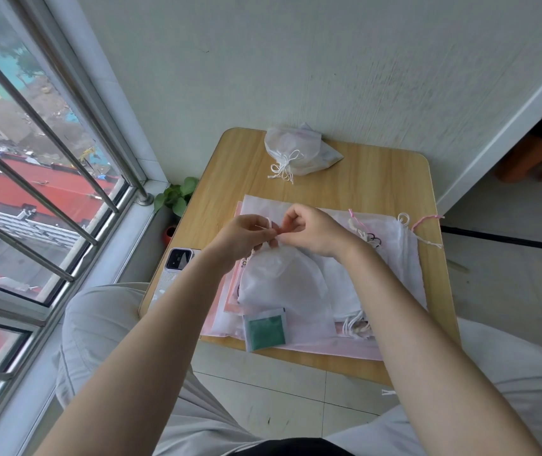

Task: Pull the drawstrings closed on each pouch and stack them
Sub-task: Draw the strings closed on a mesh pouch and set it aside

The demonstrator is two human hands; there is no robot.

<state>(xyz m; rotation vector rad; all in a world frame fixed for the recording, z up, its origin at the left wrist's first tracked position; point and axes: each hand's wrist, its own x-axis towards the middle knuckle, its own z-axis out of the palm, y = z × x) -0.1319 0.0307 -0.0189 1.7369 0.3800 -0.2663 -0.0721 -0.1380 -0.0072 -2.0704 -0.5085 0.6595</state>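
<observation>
L hand (246, 233) & R hand (309, 233) both pinch white drawstrings at gathered neck of a sheer white pouch (284, 284), mid wooden table (345, 179). Cinched pouch stack (295, 153) at far edge; phone (177, 263) at left edge.

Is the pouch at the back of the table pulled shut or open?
Shut. The far pouch has its mouth gathered tight, with white drawstrings trailing loose from it.

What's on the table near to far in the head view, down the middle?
Green sachet → white pouch whose drawstrings both hands pinch, left hand, right hand → bare wooden table → closed pouches by the wall.
</observation>
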